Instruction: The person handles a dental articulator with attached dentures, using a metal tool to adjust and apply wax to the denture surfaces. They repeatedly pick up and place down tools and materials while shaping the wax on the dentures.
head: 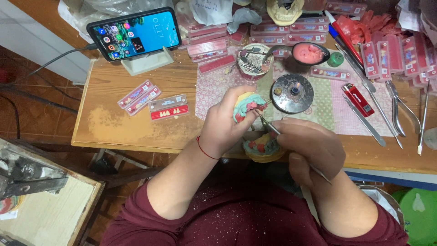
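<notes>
**A:** So it's a wooden workbench [136, 123] over a brown tiled floor, and it's packed. There's a smartphone [134, 33] sitting in a white stand at the back left with a cable running off it, and flat cards of artificial teeth [168, 107] are lying around everywhere. What's the person actually doing?

**B:** They're working right at the near edge of the bench. The left hand [225, 125] is wrapping closed around a dental cast [247, 104] with pink and green wax on it, holding it tilted up just over the edge. The right hand [307, 148] is pinching a thin metal wax tool [273, 127] like a pen, and its tip is touching that cast.

**A:** And the second cast?

**B:** The yellowish lower cast [264, 148] is sitting just under both hands, partly hidden by the right one.

**A:** Anything nearby?

**B:** A small round burner [292, 93] is standing just behind the hands on a patterned cloth [327, 98]. A red lighter [358, 99], pliers [400, 111] and a bowl of pink wax [308, 53] are lying further right.
</notes>
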